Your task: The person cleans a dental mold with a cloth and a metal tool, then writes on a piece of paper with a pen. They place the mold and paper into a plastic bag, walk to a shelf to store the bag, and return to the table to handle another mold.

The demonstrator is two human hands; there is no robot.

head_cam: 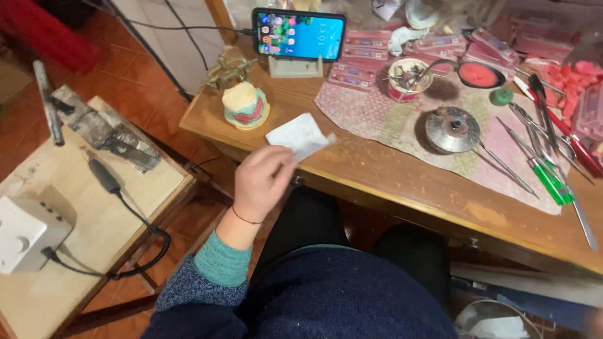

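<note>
Left hand (262,182), centre of frame, pinching a folded white paper slip (300,135) by its lower edge — held above the wooden table (389,182) edge. Plaster dental cast (245,105) just upper left. Right hand out of view.

Left hand (260,182) raised in front of the torso, back of hand toward the camera, wrist straight. Fingers curled forward, thumb and fingertips (284,157) pinched together at the top. Forearm rises from lower left, sleeve pushed back off the wrist. Right hand out of view. Legs bent, seated posture.
</note>
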